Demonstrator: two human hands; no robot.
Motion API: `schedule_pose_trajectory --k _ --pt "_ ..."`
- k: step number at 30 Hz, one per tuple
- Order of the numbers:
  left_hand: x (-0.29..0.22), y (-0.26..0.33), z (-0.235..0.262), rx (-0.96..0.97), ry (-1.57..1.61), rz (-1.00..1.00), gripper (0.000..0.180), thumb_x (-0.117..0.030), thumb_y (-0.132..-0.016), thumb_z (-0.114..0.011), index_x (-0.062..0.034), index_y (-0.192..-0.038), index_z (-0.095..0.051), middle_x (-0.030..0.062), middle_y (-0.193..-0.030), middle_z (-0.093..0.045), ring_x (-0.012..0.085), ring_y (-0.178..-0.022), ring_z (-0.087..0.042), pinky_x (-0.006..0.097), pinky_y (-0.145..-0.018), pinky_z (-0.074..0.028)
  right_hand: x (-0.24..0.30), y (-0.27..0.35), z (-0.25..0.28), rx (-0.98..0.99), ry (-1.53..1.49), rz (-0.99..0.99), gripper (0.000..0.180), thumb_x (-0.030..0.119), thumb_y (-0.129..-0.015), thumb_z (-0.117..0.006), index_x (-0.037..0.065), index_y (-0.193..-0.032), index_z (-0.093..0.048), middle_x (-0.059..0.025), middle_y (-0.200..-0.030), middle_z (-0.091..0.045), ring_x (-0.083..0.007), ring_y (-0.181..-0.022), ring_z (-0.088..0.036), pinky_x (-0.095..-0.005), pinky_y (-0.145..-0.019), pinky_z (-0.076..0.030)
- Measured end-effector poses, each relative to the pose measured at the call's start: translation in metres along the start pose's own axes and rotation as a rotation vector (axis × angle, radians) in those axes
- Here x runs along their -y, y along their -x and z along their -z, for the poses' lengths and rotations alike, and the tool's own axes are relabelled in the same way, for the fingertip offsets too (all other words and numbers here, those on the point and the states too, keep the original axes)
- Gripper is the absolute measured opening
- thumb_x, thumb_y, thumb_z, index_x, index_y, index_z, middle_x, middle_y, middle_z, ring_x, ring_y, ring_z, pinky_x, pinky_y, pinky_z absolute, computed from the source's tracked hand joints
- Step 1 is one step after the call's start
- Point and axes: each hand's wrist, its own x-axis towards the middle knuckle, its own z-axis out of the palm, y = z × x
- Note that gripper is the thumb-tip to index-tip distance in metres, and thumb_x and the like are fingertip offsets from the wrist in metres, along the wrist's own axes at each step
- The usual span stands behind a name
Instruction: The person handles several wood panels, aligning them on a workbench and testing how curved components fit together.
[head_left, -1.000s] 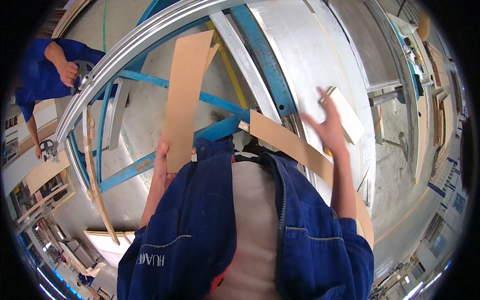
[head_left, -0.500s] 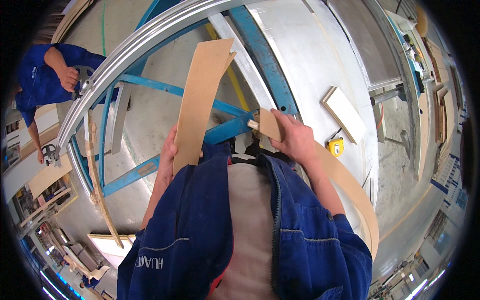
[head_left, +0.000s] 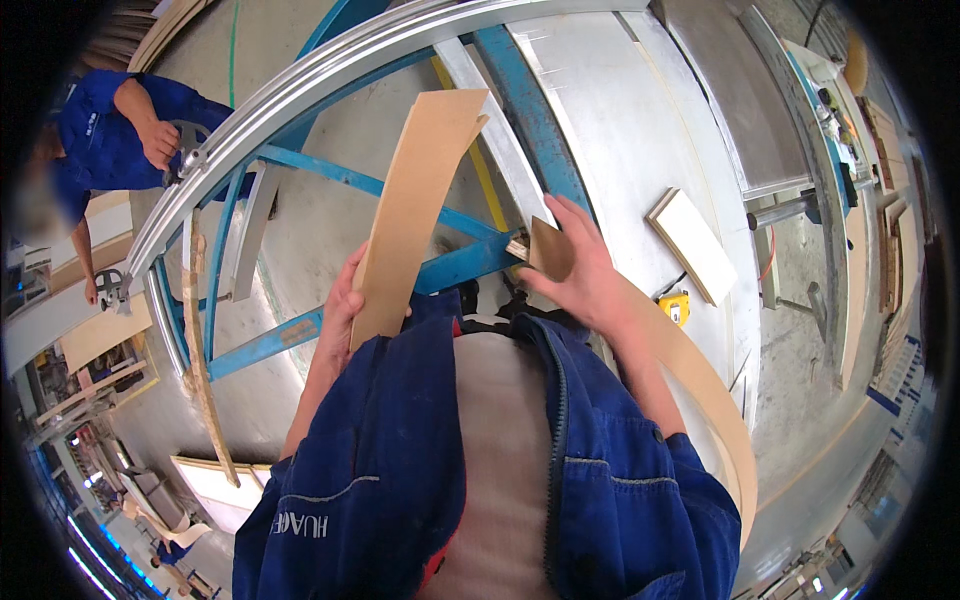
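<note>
My left hand [head_left: 343, 305] is closed around the lower end of a few brown board strips [head_left: 415, 215], which slant up and away over the blue frame. Their far ends fan slightly apart. My right hand [head_left: 595, 280] has its fingers spread, thumb apart, over the near end of a long brown strip [head_left: 700, 370]. That strip runs back under my right wrist and curves down beside my right arm. A small pale layered end [head_left: 518, 247] shows beside the strip's tip. Contact between palm and strip is partly hidden.
A metal-railed blue frame [head_left: 470, 255] stands before me. On the light panel table [head_left: 610, 120] at right lie a white-topped board stack [head_left: 692, 245] and a yellow tape measure [head_left: 675, 308]. A co-worker in blue [head_left: 120, 135] grips handles at the far left. A wooden stick [head_left: 203, 350] leans at left.
My right hand's fingers have opened wider around the strip's end. My left hand keeps its hold on the brown strips. The surroundings have shifted slightly in view.
</note>
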Motion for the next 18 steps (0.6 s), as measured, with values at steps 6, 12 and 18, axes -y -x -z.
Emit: schedule_pose_trajectory --k 6,12,18 --pt "-0.027 -0.021 -0.044 0.132 -0.162 -0.093 0.1 -0.035 -0.075 -0.096 -0.0053 -0.152 -0.04 0.0138 -0.139 -0.06 0.0254 -0.115 -0.069 0.037 -0.092 -0.061 0.051 -0.02 -0.076 0.124 -1.494 -0.114 0.086 0.011 -0.093 -0.08 0.002 -0.161 -0.028 -0.0199 -0.16 -0.042 -0.0297 -0.149 -0.042 -0.0453 -0.121 -0.039" --pt "-0.009 -0.031 -0.046 0.176 -0.53 -0.246 0.076 -0.016 -0.085 -0.087 -0.0032 -0.148 -0.046 0.0118 -0.142 -0.059 0.0209 -0.133 -0.057 0.035 -0.114 -0.043 0.049 -0.013 -0.066 0.082 -1.802 -0.278 0.056 0.003 -0.096 -0.072 0.002 -0.145 -0.045 -0.0094 -0.139 -0.062 -0.0204 -0.136 -0.054 -0.0423 -0.115 -0.043" --pt "-0.004 -0.035 -0.056 0.059 -0.1 0.024 0.043 -0.013 -0.104 -0.066 -0.0021 -0.142 -0.052 0.0138 -0.127 -0.067 0.0213 -0.113 -0.068 0.036 -0.097 -0.057 0.032 -0.01 -0.068 0.072 -1.908 -0.271 0.061 0.005 -0.093 -0.07 0.004 -0.148 -0.043 -0.0109 -0.138 -0.06 -0.0252 -0.131 -0.057 -0.0438 -0.113 -0.045"
